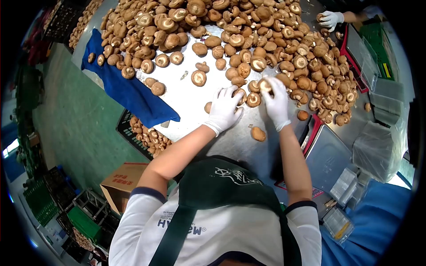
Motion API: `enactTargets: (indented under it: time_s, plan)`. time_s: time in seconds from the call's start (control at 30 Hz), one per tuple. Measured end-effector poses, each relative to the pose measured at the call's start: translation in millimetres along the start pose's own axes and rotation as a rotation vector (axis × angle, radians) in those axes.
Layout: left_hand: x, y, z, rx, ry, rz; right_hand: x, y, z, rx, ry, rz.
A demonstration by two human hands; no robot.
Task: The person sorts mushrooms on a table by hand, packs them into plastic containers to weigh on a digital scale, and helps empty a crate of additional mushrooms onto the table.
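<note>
My left hand (224, 110), in a white glove, curls its fingers and thumb round a brown shiitake mushroom (242, 95) low over the metal table (186, 99). To its right, my right hand (277, 103), gloved too, grips another shiitake mushroom (265, 85) with its pale underside showing. Between the two hands rests a loose mushroom (253, 99), gills up. One more mushroom (208, 107) lies partly hidden behind my left wrist, and an elongated one (258, 134) sits nearer my body.
A large mushroom heap (306, 57) spreads over the far and right side. Blue cloth (120, 88) drapes the left edge above a crate of mushrooms (148, 137). A scale (326, 155) and plastic trays (344, 186) stand right. Another person's gloved hand (330, 20) is at the far right.
</note>
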State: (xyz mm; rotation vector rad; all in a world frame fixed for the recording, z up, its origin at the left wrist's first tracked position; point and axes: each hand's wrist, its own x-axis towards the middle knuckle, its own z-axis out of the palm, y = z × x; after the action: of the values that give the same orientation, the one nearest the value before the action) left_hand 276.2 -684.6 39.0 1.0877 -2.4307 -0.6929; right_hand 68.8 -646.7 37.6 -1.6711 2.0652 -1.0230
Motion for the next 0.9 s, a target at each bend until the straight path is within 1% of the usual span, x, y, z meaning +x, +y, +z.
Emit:
enactTargets:
  time_s: [0.03,0.13,0.17,0.2,0.23,0.27,0.3,0.33,0.37,0.4,0.43,0.47,0.53,0.57,0.6,0.63,0.67,0.7,0.73,0.77,0.83,0.9]
  plan:
    - [2,1,1,0.024,-0.016,0.009,-13,-5,-1,-0.064,0.001,-0.024]
    - [-5,-6,-14,-0.21,-0.046,-0.03,-37,-11,-4,0.068,0.122,-0.04]
    - [-11,-8,-23,-0.17,0.021,0.003,-43,-15,-6,0.126,0.182,0.06]
    - [-20,-7,-30,-0.222,0.045,-0.029,-48,-24,-10,0.184,0.242,0.16]
    - [-31,-5,-36,-0.276,0.07,-0.06,-52,-38,-12,0.169,0.312,0.206]
    - [-43,-1,-39,-0.33,0.093,-0.094,-56,-57,-12,0.26,0.348,0.258]
    - [-55,6,-41,-0.711,0.039,-0.294,-65,-75,-7,0.263,0.312,0.161]
    - [-68,12,-42,-1.09,-0.02,-0.499,-73,-94,-4,0.327,0.093,0.146]
    - [-74,18,-53,-1.428,-0.048,-0.731,-79,-116,1,0.391,-0.062,-0.079]
    - [-80,22,-67,-1.763,-0.075,-0.966,-77,-135,3,0.458,-0.336,-0.089]
    - [-94,16,-68,-1.979,-0.08,-0.972,-90,-147,13,0.345,-0.239,-0.254]
    - [-110,10,-74,-1.972,-0.061,-0.989,-95,-142,26,0.471,-0.24,-0.293]
    - [-157,-34,-69,-2.031,-0.115,-0.874,-85,-134,25,0.292,-0.21,-0.289]
    - [-168,-36,-83,-1.883,-0.07,-0.959,-77,-118,32,0.25,-0.147,-0.275]
    - [-178,-37,-97,-1.733,-0.027,-1.036,-70,-102,37,0.116,-0.075,-0.177]
    - [-190,-44,-102,-1.573,0.006,-1.119,-47,-100,30,0.044,-0.09,-0.119]
    - [-195,-45,-111,-1.473,-0.017,-1.15,-40,-87,31,-0.173,-0.073,-0.124]
    - [-199,-47,-115,-1.473,-0.004,-1.147,-38,-58,46,-0.24,-0.084,-0.121]
    - [-201,-47,-118,-1.474,0.009,-1.144,-31,-51,46,-0.118,-0.038,-0.139]
    - [-202,-49,-116,-1.456,-0.004,-1.057,-26,-43,48,-0.084,-0.035,-0.111]
    - [-201,-50,-108,-1.415,-0.027,-0.887,-24,-51,47,0.001,-0.038,-0.029]
    - [-193,-41,-101,-1.571,-0.051,-0.919,-35,-72,45,0.097,-0.049,0.082]
